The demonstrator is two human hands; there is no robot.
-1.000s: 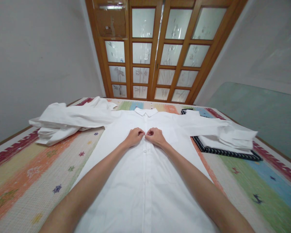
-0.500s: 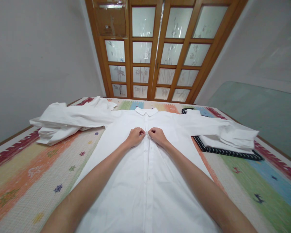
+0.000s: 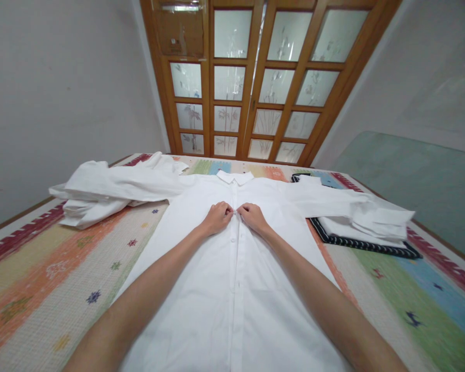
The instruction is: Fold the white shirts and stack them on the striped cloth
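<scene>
A white collared shirt (image 3: pixel 201 289) lies front side up with its collar away from me and both sleeves spread outward. My left hand (image 3: pixel 219 217) pinches the front placket at chest height. Directly across from it, my right hand (image 3: pixel 251 216) pinches the other edge of the same placket, the fingertips of both hands nearly touching. The bit of fabric or button between the fingers is too small to make out. Lower on the placket, a white button (image 3: pixel 233 239) and buttonholes show, and the two front edges lie close together there.
A colourful striped cloth (image 3: pixel 139 248) covers the surface beneath. White folded fabric (image 3: pixel 85 212) is bunched by the left sleeve. Under the right sleeve lies a white piece with black striped trim (image 3: pixel 368 245). Wooden glazed doors (image 3: pixel 240 82) stand behind, with walls on both sides.
Both hands stay at the same spot on the placket, with only small finger movements. The whole view has shifted very slightly.
</scene>
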